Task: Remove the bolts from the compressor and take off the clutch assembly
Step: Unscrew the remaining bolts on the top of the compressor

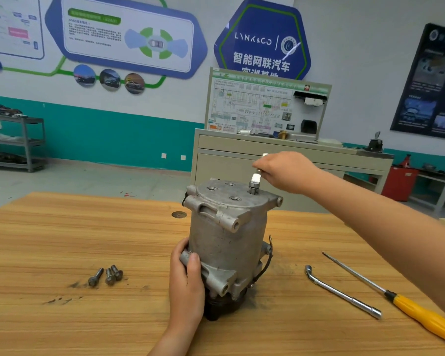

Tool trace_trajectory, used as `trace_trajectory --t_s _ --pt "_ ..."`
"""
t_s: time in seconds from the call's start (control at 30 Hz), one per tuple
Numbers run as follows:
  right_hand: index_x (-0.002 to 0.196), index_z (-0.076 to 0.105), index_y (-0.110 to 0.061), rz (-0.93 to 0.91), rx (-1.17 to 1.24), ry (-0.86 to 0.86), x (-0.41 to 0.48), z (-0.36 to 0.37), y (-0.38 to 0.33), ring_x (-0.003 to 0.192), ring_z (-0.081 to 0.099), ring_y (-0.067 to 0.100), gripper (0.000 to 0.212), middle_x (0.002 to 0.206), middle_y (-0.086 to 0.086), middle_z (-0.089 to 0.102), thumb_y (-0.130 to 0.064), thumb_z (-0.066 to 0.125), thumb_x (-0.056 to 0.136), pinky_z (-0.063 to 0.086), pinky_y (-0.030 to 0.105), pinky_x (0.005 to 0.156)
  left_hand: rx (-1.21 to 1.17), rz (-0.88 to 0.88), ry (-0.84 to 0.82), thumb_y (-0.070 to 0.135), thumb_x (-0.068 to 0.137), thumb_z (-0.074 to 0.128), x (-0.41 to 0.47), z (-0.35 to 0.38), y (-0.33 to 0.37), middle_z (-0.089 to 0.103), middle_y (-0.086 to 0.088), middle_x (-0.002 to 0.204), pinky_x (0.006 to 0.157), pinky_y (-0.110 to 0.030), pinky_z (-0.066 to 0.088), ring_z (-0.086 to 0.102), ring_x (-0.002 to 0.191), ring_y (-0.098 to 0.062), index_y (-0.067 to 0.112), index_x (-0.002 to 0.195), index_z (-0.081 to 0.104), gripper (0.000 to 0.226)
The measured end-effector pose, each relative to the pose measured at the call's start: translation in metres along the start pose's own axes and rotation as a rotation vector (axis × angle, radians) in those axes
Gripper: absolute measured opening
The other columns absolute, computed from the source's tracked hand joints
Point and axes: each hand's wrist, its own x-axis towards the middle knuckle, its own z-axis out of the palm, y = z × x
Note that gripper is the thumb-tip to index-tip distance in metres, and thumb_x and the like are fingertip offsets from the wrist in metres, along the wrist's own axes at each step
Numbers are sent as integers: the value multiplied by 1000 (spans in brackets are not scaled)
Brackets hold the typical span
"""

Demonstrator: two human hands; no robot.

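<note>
Compressor stands upright mid-table, black clutch end down. Left hand has its grip curled round a lower mounting lug. Right hand has its grip pinched on a silver socket tool seated on the top bolt. Yellow-handled screwdriver and L-shaped socket wrench lie right; three loose bolts lie left.

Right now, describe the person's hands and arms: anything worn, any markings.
Both hands are bare: the left hand and the right hand wear no gloves, and no ring, watch or marking shows. The left forearm and the right forearm are uncovered; no sleeve is in view.
</note>
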Motion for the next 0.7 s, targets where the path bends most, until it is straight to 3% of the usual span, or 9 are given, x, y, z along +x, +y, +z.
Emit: trace_trajectory --t_s 0.1,0.2,0.3,0.37,0.43,0.57,0.7 --pt "131 47 -18 -131 132 35 23 3 -9 107 56 26 34 128 1 56 -21 34 100 49 39 80 10 -5 11 15 98 38 0 1 -1 52 15 112 75 -15 39 50 101 4 33 113 45 24" --pt "126 51 -14 -58 206 159 17 8 -10 106 57 28 31 124 4 59 -15 36 99 50 40 76 -11 -19 -1 26 97 44 0 -1 0 54 9 113 73 -15 40 51 101 1 27 118 45 21" --pt "122 50 -6 233 497 392 -4 -2 -2 85 59 31 30 93 10 62 -19 35 100 39 34 62 9 -11 -14 26 97 45 -2 -2 0 54 4 112 69 -9 40 52 100 0 25 119 44 22" --pt "133 41 -9 294 564 483 -25 -16 1 62 51 28 35 68 4 51 -19 35 100 31 32 56 29 -11 -16 18 99 39 -2 -2 0 54 4 112 66 -5 40 52 98 1 26 119 43 22" --pt "140 34 -18 264 463 386 -49 -32 -1 51 46 24 40 57 -1 45 -20 34 99 34 31 50 35 -5 -18 16 99 37 -2 -2 0 54 3 111 64 -3 39 52 96 1 26 118 43 23" --pt "136 36 -31 244 218 -81 -84 -51 -13 56 47 14 40 63 -4 46 -19 32 98 40 28 49 46 -7 -22 18 98 37 -1 -3 1 55 2 110 66 -9 40 53 96 -2 29 117 42 23" --pt "141 29 -30 230 159 -101 -89 -51 -26 67 52 18 48 69 -5 46 -13 35 97 47 31 58 43 -8 -29 20 99 37 -1 -4 1 55 5 110 67 -10 40 53 97 -1 32 116 41 22"
